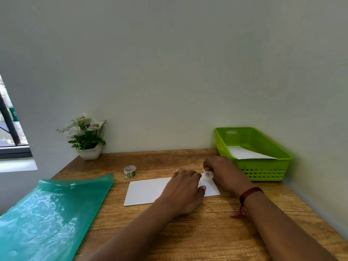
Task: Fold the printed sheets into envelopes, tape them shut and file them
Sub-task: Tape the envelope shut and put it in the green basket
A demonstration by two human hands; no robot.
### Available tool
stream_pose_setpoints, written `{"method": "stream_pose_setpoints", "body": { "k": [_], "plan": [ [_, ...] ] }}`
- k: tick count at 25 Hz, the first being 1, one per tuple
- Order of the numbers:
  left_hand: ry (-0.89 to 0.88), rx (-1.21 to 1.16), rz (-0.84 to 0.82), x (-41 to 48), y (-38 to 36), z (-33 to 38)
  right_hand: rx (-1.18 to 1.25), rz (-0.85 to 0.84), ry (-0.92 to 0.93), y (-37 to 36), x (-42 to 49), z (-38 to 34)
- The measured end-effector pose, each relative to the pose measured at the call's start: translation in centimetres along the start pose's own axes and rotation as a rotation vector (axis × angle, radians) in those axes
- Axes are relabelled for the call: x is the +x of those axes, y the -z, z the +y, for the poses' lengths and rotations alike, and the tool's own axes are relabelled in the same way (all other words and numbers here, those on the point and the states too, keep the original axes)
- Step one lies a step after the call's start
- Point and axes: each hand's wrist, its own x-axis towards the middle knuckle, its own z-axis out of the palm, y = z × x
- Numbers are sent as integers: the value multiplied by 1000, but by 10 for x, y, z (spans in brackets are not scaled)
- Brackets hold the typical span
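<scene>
A folded white sheet (145, 191) lies flat on the wooden desk (188, 232). My left hand (183, 191) rests palm down on its right half, fingers spread. My right hand (224, 172) is at the sheet's far right corner and pinches a short piece of patterned tape (208, 175) between thumb and fingers. The roll of patterned tape (130, 171) stands on the desk to the left, beyond the sheet. A lime green basket (263, 170) at the right back holds a white folded sheet (244, 153).
A teal plastic folder (50, 213) lies open on the desk's left side, hanging over the edge. A small potted plant with white flowers (85, 136) stands in the back left corner against the wall. A window shows at far left.
</scene>
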Motion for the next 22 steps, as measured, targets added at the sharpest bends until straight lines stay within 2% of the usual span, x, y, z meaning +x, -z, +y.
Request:
{"method": "stream_pose_setpoints", "body": {
  "k": [8, 16, 18, 22],
  "plan": [
    [37, -58, -194, -6, -9, -5, -5, 12, -11, -8, 2, 2],
    [41, -7, -418, -27, 13, 7, -48, -170, -36, -7, 5, 0],
    [28, 11, -417, -29, 18, 10, -50, -206, -29, -4, 4, -1],
    [21, 37, -282, -32, 22, 15, -58, -267, 11, 2, 3, -6]
  ]
}}
